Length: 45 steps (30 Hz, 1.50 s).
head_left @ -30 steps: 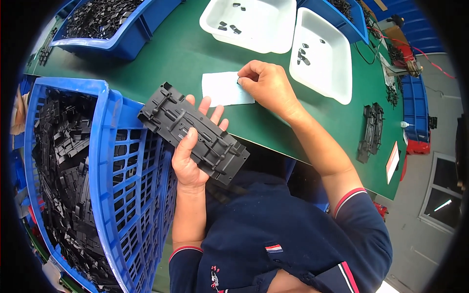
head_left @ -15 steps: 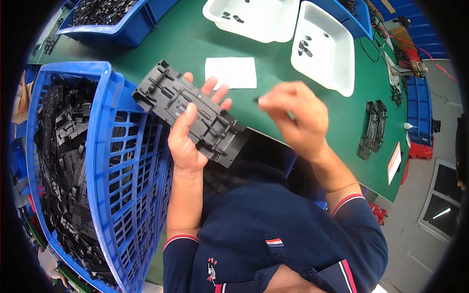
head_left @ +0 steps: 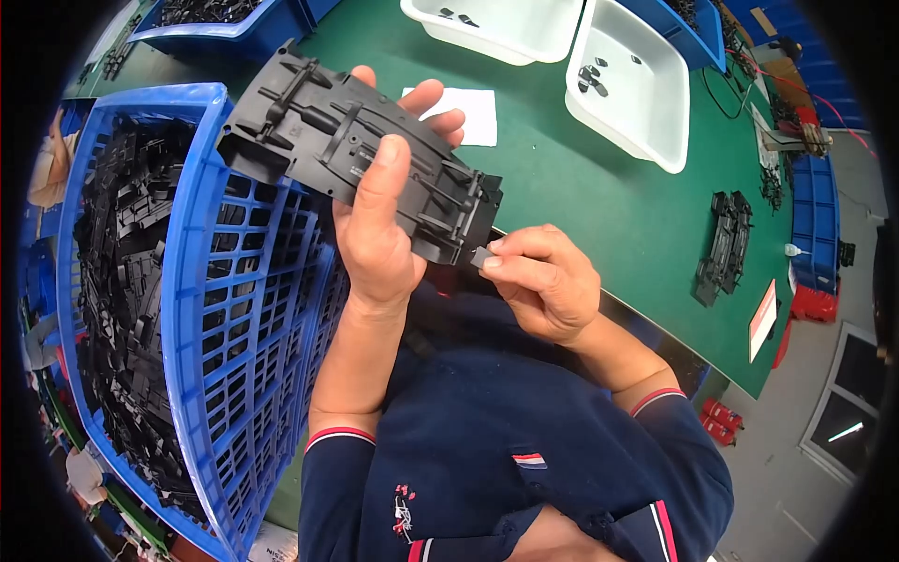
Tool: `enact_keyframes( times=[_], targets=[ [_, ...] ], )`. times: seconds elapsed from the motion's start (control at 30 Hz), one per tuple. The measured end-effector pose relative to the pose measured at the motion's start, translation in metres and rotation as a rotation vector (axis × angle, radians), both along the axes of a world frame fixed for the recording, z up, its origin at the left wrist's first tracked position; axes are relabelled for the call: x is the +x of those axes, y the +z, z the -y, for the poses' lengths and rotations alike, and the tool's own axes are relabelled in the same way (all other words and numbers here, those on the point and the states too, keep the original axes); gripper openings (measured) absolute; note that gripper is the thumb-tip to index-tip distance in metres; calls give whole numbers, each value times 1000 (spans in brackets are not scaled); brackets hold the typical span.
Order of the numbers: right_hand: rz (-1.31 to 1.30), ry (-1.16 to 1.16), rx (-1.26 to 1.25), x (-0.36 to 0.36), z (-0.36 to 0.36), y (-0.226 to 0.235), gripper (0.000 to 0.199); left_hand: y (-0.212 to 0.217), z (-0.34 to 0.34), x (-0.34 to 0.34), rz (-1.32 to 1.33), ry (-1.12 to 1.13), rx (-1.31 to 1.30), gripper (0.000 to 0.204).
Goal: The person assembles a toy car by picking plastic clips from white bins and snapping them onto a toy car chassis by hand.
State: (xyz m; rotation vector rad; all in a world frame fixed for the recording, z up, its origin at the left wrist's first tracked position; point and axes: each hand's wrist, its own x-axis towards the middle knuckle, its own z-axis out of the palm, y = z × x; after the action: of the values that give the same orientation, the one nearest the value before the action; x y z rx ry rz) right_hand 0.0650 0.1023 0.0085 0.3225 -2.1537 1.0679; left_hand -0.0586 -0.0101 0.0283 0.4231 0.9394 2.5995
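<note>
A long black plastic chassis, like a toy car's underbody [head_left: 314, 126], lies tilted across my left hand [head_left: 379, 211]. The thumb presses on its upper face and the fingers reach round behind it. Between thumb and fingertips my right hand [head_left: 548, 284] pinches a small dark flat piece [head_left: 482, 257]. That piece is right beside the chassis's near right end; whether the two touch I cannot tell. Similar small black pieces [head_left: 591, 81] lie in a white tray [head_left: 646, 140] beyond my right hand.
At the left stands a blue slatted crate [head_left: 192, 309] heaped with black plastic parts [head_left: 126, 281]. The green table [head_left: 609, 211] carries a white paper sheet [head_left: 479, 117], a second white tray [head_left: 524, 37], another chassis [head_left: 726, 245] at the right and a blue bin [head_left: 234, 42] at the far left.
My right hand has come down and left with the small piece to the chassis's end. My left hand has raised the chassis, which appears larger and farther up the view.
</note>
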Motion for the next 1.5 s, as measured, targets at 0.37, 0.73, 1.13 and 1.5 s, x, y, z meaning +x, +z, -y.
enact_keyframes(
  times=[0.37, 0.73, 1.13, 1.5],
  targets=[
    [29, 22, 33, -1, -2, 2, 29, 4, -7, 2, -36, -14, -29, 56],
    [72, 29, 45, -2, -5, 3, 25, 2, -10, 1, -42, -27, -32, 57],
    [122, 13, 34, -5, -3, 2, 32, 1, -11, 5, -50, -34, -41, 57],
    [347, 34, -107, -31, -48, 45, 18, -25, 3, -7, 199, -74, 7, 55]
  ],
)
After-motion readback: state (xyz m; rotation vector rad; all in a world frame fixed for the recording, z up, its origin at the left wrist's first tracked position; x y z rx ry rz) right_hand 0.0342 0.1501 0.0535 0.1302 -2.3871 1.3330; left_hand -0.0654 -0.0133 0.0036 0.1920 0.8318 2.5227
